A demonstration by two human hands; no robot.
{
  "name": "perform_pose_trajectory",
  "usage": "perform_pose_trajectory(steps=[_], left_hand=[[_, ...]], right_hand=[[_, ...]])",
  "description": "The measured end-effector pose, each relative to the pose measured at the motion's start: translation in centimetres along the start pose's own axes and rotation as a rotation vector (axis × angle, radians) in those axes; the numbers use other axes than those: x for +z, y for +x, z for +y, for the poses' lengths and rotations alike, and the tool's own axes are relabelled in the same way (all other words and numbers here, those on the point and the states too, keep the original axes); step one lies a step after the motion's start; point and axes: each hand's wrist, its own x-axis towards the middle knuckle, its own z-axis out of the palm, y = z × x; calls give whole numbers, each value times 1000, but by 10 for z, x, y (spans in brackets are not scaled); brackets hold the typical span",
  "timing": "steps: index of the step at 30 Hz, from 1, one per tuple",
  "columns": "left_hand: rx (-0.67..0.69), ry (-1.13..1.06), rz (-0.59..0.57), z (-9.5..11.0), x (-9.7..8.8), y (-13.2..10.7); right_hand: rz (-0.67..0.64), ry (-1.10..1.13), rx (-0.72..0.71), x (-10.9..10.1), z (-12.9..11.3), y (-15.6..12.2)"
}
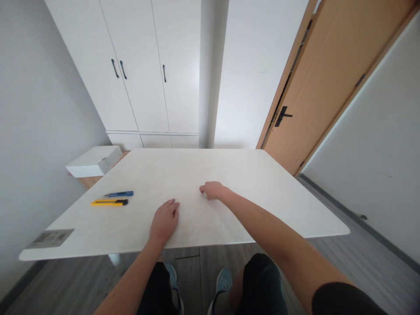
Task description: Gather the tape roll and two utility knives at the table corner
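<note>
Resting palm-down near the front edge of the pale, smooth stone-look counter [256, 175], the left hand [164, 221] lies flat with its fingers loosely spread and holds nothing. The right hand [213, 190] sits farther out toward the middle of the counter, curled into a loose fist, knuckles up. A small whitish thing [204, 195] shows just under its fingers, touching the counter, but it is too small and too hidden to name; the hand seems closed over it, pressing or pinching it against the surface.

Judging by how little of it shows, that small piece is probably very light and easy to cover with fingertips alone. On a slick top like this it could slide or skate away if pushed from the side, so a pinch from above between thumb and forefinger would likely hold it best.

Well apart to the left lie two tools, side by side and nearly parallel: a yellow utility knife with a black end [109, 202] and, just beyond it, a slim blue utility knife [119, 193]. Neither hand is near them. A grey printed label [50, 238] sits flat at the front left corner. Beyond the left edge a flat white box [94, 161] rests on a lower wooden surface, with white cupboards [141, 65] and a wooden door [328, 83] behind.
</note>
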Motion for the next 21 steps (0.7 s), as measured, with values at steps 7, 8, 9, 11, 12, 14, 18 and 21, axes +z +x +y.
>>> perform_pose_trajectory(steps=[7,8,9,11,12,14,18,21], left_hand=[[-2,1,-5,0,0,0],[0,0,-3,-1,0,0],[4,-2,-1,-1,0,0],[12,-5,5,-1,0,0],[16,-5,7,-2,1,0],[23,-2,5,-3,2,0],[36,2,1,-6,6,-2],[37,2,12,-8,9,-2]], right_hand=[[-1,8,6,0,1,0],[2,7,1,0,0,0],[4,7,-2,0,0,0],[7,10,-4,0,-1,-1],[7,15,-2,-1,0,-3],[7,34,8,-2,5,-8],[-11,60,91,-5,45,-29],[-37,42,218,-5,100,-51]])
